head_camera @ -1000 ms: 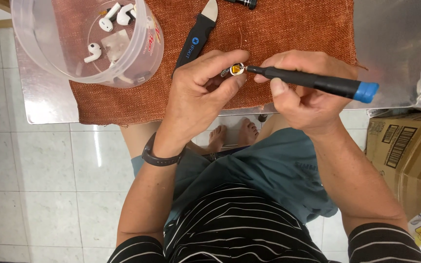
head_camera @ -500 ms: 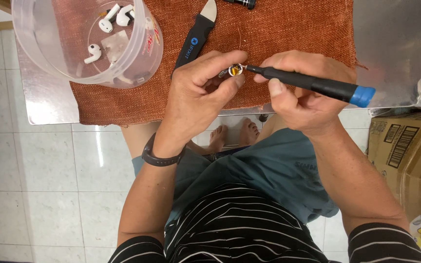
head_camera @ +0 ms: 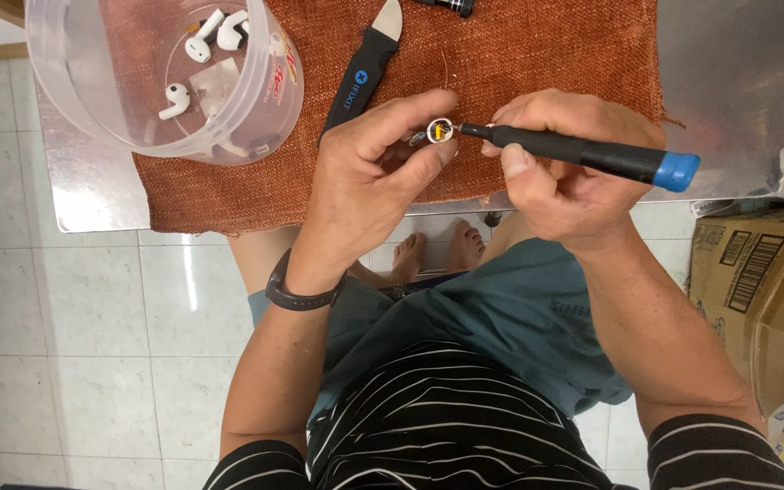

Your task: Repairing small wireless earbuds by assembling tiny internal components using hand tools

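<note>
Closely held: a tiny round part under a slim tool

Now the left hand (head_camera: 365,177) pinches a small round metallic part (head_camera: 440,131) between thumb and fingertips, above rough rust-coloured woven cloth (head_camera: 537,63) on the shiny metal surface (head_camera: 728,82). Meanwhile the right hand (head_camera: 564,172) is closed around a slim black, blue-capped tool (head_camera: 583,152), its tip touching the part. Smooth white earbuds (head_camera: 201,27) lie in a clear plastic tub (head_camera: 274,100) nearby.

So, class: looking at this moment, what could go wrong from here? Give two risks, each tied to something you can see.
1. The left hand pinches a small round part by fingertips only; pushed by the black tool in the right hand, it might slip and fall to the floor.
2. The tool's tip works close to the left fingers; a slip could jab them.
</note>
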